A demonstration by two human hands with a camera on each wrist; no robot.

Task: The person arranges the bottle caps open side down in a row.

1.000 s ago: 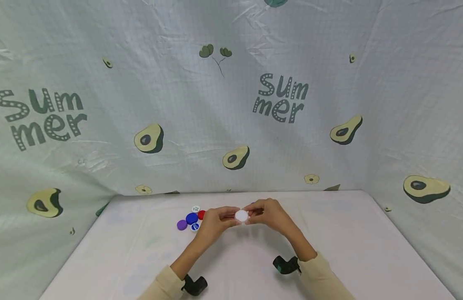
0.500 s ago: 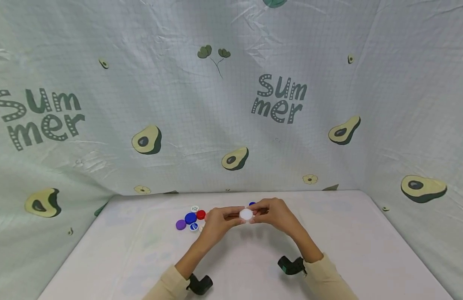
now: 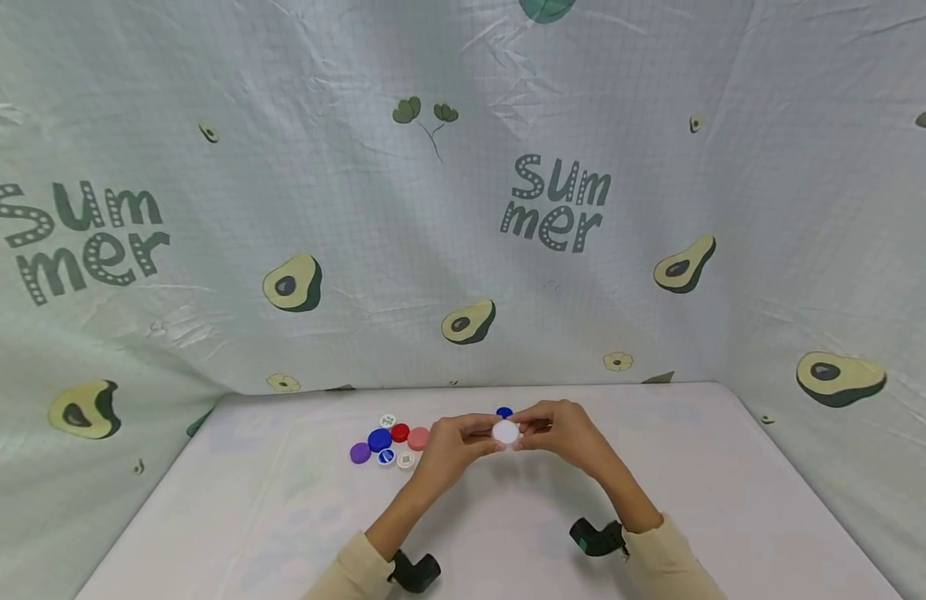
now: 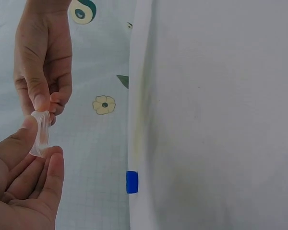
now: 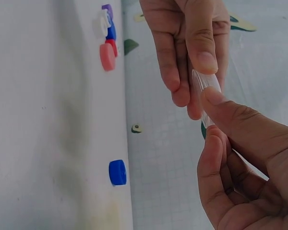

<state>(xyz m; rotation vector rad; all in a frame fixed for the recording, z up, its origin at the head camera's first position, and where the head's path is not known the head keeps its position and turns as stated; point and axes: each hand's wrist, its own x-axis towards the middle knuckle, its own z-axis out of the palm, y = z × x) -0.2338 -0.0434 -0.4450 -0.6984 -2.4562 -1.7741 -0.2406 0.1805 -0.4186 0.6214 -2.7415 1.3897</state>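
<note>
A round, translucent white bottle cap (image 3: 505, 432) is held between both hands above the table. My left hand (image 3: 451, 442) pinches its left side between thumb and fingers. On the other side, my right hand (image 3: 563, 429) pinches it too. The left wrist view shows the cap (image 4: 41, 134) edge-on, with the left thumb at its side and the right thumb at its upper end. Seen from the right wrist, the cap (image 5: 207, 98) looks clear, with fine ridges. A small blue cap (image 3: 504, 412) lies on the table just behind the hands.
Left of the hands lie several caps: purple (image 3: 361, 452), blue (image 3: 380, 440), red (image 3: 400, 432), pink (image 3: 418, 438), white (image 3: 406, 460), blue-and-white (image 3: 387, 457) and a white printed one (image 3: 388, 422). They sit on a white-covered table (image 3: 282, 517). A printed curtain (image 3: 387, 342) rises along its back edge.
Both hands have shifted right together, still holding the white cap. The pink cap and the white cap behind the left hand have come into view, and the blue cap behind the hands shows more.
</note>
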